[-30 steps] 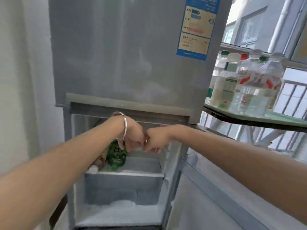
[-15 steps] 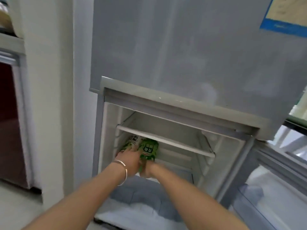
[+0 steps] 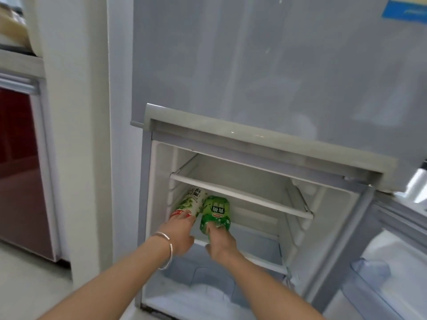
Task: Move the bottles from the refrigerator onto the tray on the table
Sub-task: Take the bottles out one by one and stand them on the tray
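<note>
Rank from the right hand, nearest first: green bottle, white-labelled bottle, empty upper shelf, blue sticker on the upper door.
1. Green bottle, touching the right hand.
2. White-labelled bottle, just left, at the left hand.
3. Upper shelf, above.
4. Blue sticker, top right.

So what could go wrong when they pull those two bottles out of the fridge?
1. Each of the hands takes one bottle: left hand at the pale bottle, right hand at the green bottle. A one-handed hold could slip and a bottle might drop.
2. Both bottles lie on their sides, touching, so one may roll when the other moves.
3. The shelf above sits close, so a lifted bottle could bump it.
</note>
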Demonstrator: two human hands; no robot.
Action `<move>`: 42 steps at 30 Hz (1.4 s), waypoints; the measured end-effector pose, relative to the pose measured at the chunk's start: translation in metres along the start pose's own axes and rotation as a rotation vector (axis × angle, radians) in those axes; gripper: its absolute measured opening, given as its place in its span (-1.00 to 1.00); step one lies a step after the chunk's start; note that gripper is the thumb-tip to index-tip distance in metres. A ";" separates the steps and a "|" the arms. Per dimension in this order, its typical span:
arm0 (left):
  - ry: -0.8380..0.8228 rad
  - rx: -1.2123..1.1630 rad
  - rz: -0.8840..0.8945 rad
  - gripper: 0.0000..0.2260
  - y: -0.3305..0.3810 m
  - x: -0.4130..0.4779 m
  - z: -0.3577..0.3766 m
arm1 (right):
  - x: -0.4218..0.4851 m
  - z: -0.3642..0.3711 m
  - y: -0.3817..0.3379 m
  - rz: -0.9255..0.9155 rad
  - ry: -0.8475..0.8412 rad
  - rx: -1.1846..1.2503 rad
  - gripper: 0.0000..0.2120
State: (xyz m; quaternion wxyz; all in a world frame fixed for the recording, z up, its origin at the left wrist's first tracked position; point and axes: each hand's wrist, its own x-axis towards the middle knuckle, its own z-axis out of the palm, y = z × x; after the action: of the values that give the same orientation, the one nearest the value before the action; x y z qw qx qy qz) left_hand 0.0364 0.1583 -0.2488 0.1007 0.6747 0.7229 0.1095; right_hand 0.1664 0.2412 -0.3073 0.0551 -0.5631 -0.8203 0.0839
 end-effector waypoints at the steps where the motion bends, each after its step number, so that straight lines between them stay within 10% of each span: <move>1: -0.005 -0.012 0.003 -0.48 0.002 0.001 -0.002 | -0.004 -0.010 0.001 0.008 0.090 -0.007 -0.66; 5: 0.029 -0.048 0.045 -0.54 0.026 0.002 -0.015 | -0.019 -0.065 0.008 -0.065 0.272 -0.029 -0.69; 13: -0.068 -0.043 0.279 -0.23 0.082 -0.014 -0.060 | -0.094 -0.154 0.010 -0.170 0.056 -0.072 -0.52; 19: -0.323 -0.179 0.493 -0.39 0.130 -0.039 -0.108 | -0.155 -0.257 0.011 -0.125 -0.047 -0.032 -0.62; 30: -0.094 -0.470 0.672 -0.54 0.224 -0.109 -0.252 | -0.272 -0.439 0.046 -0.035 0.135 0.415 -0.52; 42: 0.234 -0.848 0.873 -0.29 0.371 -0.120 -0.282 | -0.343 -0.459 0.169 0.023 0.374 0.609 -0.29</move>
State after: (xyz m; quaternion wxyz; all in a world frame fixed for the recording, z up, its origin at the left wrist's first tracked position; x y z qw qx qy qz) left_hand 0.3161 0.0566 0.1299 0.2261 0.7930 0.2797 0.4918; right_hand 0.5290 0.0147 0.1098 0.3688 -0.5355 -0.7270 0.2206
